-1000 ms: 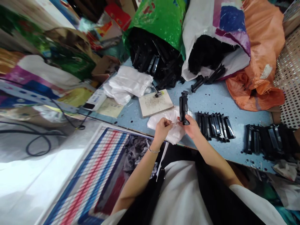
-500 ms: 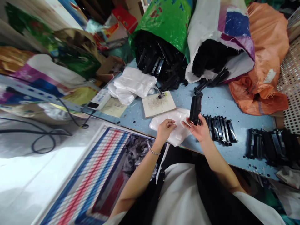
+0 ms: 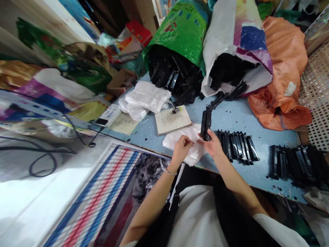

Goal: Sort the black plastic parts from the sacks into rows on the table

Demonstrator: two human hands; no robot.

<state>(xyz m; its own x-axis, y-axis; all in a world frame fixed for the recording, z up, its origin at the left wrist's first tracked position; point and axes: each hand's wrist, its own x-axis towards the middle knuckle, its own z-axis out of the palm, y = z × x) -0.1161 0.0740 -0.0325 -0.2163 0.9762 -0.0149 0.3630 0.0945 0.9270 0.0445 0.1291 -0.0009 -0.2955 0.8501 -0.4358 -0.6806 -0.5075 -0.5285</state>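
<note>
My right hand (image 3: 212, 145) grips a long black plastic part (image 3: 206, 123) by its lower end and holds it upright over the blue table (image 3: 231, 113). My left hand (image 3: 181, 149) pinches the edge of a thin clear plastic bag (image 3: 180, 137) from the small pile lying flat at the table's near edge. The two hands almost touch over the pile. A row of several like black parts (image 3: 238, 145) lies just right of my right hand.
A second group of black parts (image 3: 293, 161) lies at the far right. Green (image 3: 180, 31), white (image 3: 231, 51) and orange (image 3: 282, 68) sacks stand behind, two spilling black parts. A pad (image 3: 172, 119), folded white bags (image 3: 146, 97) and a striped sack (image 3: 102, 202) lie left.
My right hand swung the black part out to the right and has brought it back beside the left hand. My left hand stayed on the bag pile, fingers closing on a bag.
</note>
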